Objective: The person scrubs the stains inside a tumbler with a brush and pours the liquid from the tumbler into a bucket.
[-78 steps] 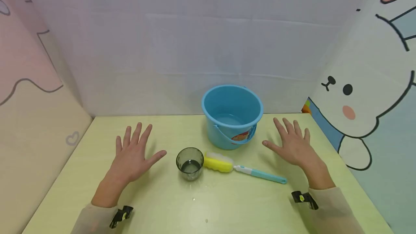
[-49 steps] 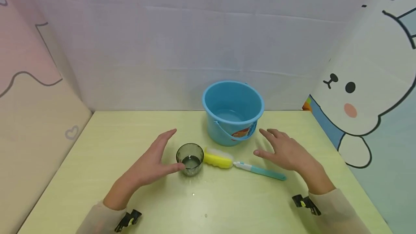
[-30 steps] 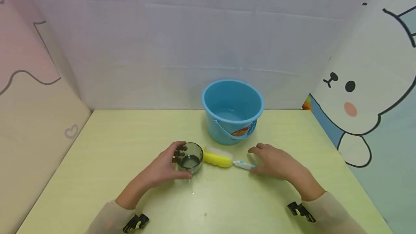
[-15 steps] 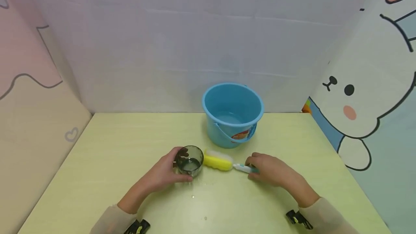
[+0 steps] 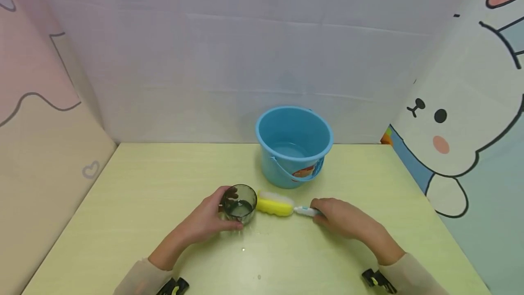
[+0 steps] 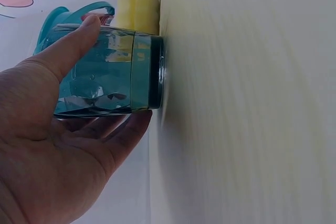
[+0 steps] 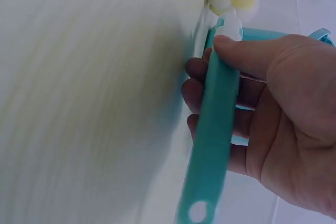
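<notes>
My left hand (image 5: 206, 217) holds a dark see-through drinking glass (image 5: 240, 215) from its left side, thumb at the front and fingers behind. In the left wrist view the glass (image 6: 105, 72) has its base close to the tabletop, and droplets show on its wall. My right hand (image 5: 344, 220) grips the teal and white handle of a cup brush (image 5: 304, 211). Its yellow sponge head (image 5: 276, 205) points left and lies right beside the glass. In the right wrist view, fingers curl round the handle (image 7: 212, 129), with the thumb along its top near the white neck.
A blue bucket (image 5: 272, 172) with a hanging handle stands behind the brush, near the table's back edge. The pale yellow table (image 5: 172, 167) has small water drops at the front. White and cartoon-printed cloths (image 5: 462, 149) enclose the back and sides.
Both hands were spread wide over the table. The left moved right and took hold of the glass; the right came down and left, and its fingers closed round the brush handle.
</notes>
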Motion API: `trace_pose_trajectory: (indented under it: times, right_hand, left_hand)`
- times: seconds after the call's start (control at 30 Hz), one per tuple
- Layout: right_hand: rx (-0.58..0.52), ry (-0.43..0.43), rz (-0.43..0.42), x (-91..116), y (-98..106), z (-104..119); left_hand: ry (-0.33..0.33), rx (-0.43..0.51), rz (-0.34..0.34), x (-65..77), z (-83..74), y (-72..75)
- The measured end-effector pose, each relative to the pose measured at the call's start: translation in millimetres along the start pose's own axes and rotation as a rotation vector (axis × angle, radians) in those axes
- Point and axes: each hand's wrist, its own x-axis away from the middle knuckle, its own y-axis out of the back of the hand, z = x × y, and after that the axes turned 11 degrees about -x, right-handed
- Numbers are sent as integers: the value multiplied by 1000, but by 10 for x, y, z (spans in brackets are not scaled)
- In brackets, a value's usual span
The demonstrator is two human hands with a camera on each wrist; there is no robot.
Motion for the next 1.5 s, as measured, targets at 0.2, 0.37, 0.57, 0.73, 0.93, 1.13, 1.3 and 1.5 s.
trace_pose_trajectory:
  times: [0.2, 0.37, 0.57, 0.73, 0.93, 1.13, 1.3, 1.5]
  right_hand:
    - [-7, 19, -46, 52, 40, -10]
    - [65, 45, -102, 92, 91, -8]
    - [114, 74, -161, 135, 163, -15]
    - [136, 95, -209, 188, 260, 11]
    - [179, 119, -245, 271, 386, 55]
    - [221, 158, -282, 340, 493, 122]
    - [259, 221, -320, 378, 600, 213]
    - [316, 282, -343, 398, 729, 346]
  left_hand:
    - [-5, -28, 0, -2, 10, 7]
    - [2, -31, 5, -10, 9, 15]
    - [12, -32, 9, -1, -3, 18]
    - [3, -6, 11, -3, -8, 20]
    - [3, 9, 13, -6, -12, 16]
    - [10, 12, 12, -10, -20, 16]
    - [-2, 22, 18, -25, -16, -12]
    - [-9, 23, 22, -32, -49, -53]
